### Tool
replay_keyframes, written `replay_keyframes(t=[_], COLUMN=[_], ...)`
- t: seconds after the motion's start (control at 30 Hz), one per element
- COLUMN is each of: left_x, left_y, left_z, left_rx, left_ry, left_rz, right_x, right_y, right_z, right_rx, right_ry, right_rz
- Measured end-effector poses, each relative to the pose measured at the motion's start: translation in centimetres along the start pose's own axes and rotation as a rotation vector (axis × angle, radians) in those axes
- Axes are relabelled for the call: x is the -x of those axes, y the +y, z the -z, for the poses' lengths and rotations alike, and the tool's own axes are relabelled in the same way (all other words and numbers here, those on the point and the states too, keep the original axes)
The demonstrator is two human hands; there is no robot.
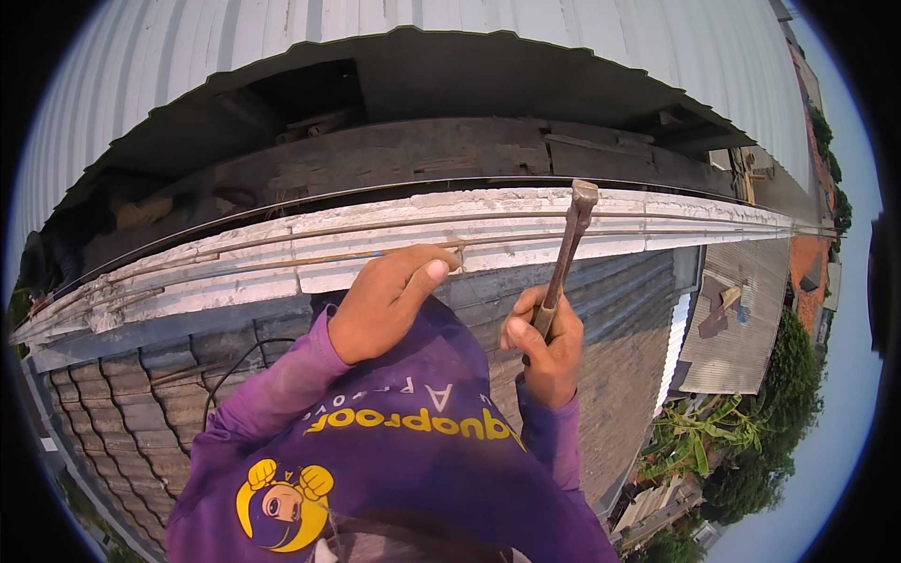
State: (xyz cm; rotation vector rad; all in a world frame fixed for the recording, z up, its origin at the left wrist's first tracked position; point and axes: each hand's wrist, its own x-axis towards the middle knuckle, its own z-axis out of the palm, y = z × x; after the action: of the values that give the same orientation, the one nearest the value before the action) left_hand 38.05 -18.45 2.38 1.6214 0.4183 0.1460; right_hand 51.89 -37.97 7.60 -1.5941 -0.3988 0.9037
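Observation:
My right hand is wrapped round the lower handle of a hammer. The hammer stands nearly upright, its worn metal head raised over the top of a pale block wall. My left hand is closed in a pinch by the near edge of that wall. Whatever its fingertips hold is too small to make out. Thin steel rods run lengthwise along the wall top, and the left fingertips are right beside the nearer rod.
Beyond the wall, a corrugated metal roof overhangs a dark gap with a grey beam. Tiled roofing slopes below me, with a black cable on it. Someone in dark clothing is at the wall's far left end. Trees stand lower right.

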Motion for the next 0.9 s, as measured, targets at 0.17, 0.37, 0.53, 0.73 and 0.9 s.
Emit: replay_keyframes(t=[0.17, 0.37, 0.53, 0.73, 0.9], left_x=[-0.1, -1.8, -2.5, -2.3, -2.1], left_y=[-3.4, -3.5, -3.9, -3.6, -3.8], left_z=[-1.1, -2.6, -3.9, -5.5, -6.1], left_rx=[0.532, 0.594, 0.684, 0.339, -0.029], left_ry=[-0.115, -0.087, 0.013, 0.201, 0.272], left_rz=[0.498, 0.516, 0.53, 0.413, 0.238], right_x=[1.7, 2.8, 3.0, 3.0, 2.2], right_y=[1.7, 3.7, 3.2, 3.9, 5.0], right_z=[2.7, 3.9, 2.6, 3.3, 3.9], right_rx=[-0.217, 0.195, 0.367, 0.317, 0.593], right_ry=[0.226, 0.259, 0.195, 0.065, -0.081], right_rz=[-0.09, -0.057, -0.244, -0.373, -0.205])
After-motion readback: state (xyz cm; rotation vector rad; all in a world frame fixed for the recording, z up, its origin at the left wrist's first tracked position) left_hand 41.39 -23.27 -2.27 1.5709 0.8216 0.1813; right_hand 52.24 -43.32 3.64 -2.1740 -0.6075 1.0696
